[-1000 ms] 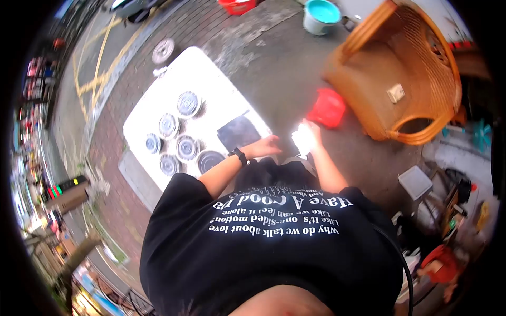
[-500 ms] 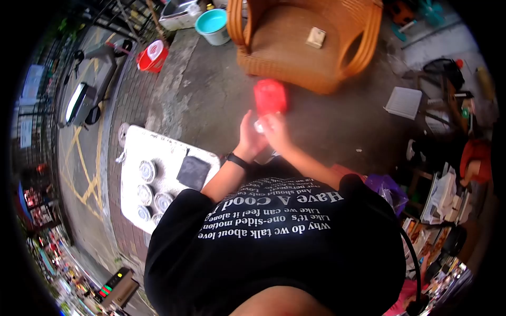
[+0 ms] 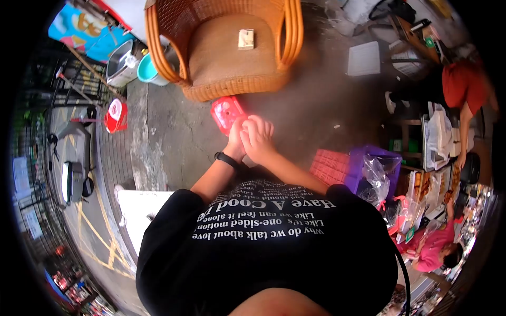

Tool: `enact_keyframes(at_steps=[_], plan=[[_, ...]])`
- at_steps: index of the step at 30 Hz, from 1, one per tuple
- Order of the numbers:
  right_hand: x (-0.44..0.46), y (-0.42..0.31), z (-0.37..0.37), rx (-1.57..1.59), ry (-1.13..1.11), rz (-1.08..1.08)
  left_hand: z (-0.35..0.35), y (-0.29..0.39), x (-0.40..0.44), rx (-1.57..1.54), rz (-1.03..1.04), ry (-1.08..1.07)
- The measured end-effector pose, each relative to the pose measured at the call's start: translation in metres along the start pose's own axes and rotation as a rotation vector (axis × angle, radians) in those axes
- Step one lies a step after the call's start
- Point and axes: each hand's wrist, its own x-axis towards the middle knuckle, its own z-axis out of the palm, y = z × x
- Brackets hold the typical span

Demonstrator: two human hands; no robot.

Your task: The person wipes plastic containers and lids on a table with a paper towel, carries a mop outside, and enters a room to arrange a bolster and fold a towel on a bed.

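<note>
My left hand (image 3: 235, 141) and right hand (image 3: 258, 139) are pressed together, fingers partly curled; whether anything is held between them, I cannot tell. Just beyond: red plastic stool (image 3: 224, 111), glossy, corners rounded, small hole in its top. Behind it stands a wicker armchair (image 3: 221, 52).

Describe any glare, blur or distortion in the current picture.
Head view: fisheye curving, with black corners; head view: white tabletop glares, nearly washed out; head view: right hand looks fairly distinct, while the lower-left background is mushy.
</note>
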Motion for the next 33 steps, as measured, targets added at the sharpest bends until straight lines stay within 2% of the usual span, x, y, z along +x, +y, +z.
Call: enact_keyframes(at_steps=[1,2,4,5,7,9,11,13,14,17,20,21,22,24,27,29,30,33], plan=[[0.005,0.005,-0.004,-0.037,0.013,0.017,0.009,0.003,0.008,0.013,-0.014,0.023],[0.011,0.010,-0.007,-0.075,0.025,0.035,0.009,0.005,0.021,0.108,0.072,0.050],[0.023,0.024,-0.014,0.039,-0.056,0.112,0.011,0.013,0.045,0.289,0.248,0.099],[0.029,0.032,-0.016,0.120,-0.088,0.138,0.013,0.018,0.059,0.245,0.272,0.127],[0.045,0.043,-0.027,0.300,-0.208,0.228,0.048,0.036,0.059,0.359,0.261,0.215],[0.062,0.044,-0.041,0.296,-0.236,0.197,0.069,0.050,0.069,0.427,0.296,0.272],[0.076,0.049,-0.043,0.264,-0.220,0.145,0.085,0.063,0.078,0.551,0.331,0.199],[0.090,0.056,-0.038,0.252,-0.188,0.211,0.080,0.073,0.108,0.627,0.329,0.099],[0.099,0.062,-0.036,0.243,-0.172,0.239,0.078,0.077,0.116,0.696,0.236,0.085],[0.119,0.082,-0.036,0.294,-0.137,0.233,0.094,0.081,0.146,0.724,0.244,0.057],[0.128,0.107,-0.037,0.382,-0.119,0.329,0.091,0.073,0.189,0.599,0.128,0.007],[0.131,0.119,-0.037,0.408,-0.100,0.361,0.127,0.072,0.174,0.562,0.036,0.025],[0.136,0.130,-0.044,0.449,-0.093,0.448,0.131,0.068,0.188,0.593,0.003,0.001],[0.147,0.157,-0.064,0.531,-0.081,0.618,0.137,0.050,0.226,0.604,0.045,-0.017],[0.160,0.205,-0.092,0.536,-0.080,0.608,0.157,0.028,0.274,0.698,-0.036,-0.037],[0.169,0.245,-0.111,0.508,-0.113,0.627,0.198,0.014,0.291,0.724,-0.114,-0.057],[0.182,0.254,-0.129,0.676,-0.039,0.645,0.201,0.004,0.316,0.724,-0.175,-0.116],[0.209,0.312,-0.164,0.956,-0.020,0.692,0.260,-0.017,0.354,0.797,-0.158,-0.241]])
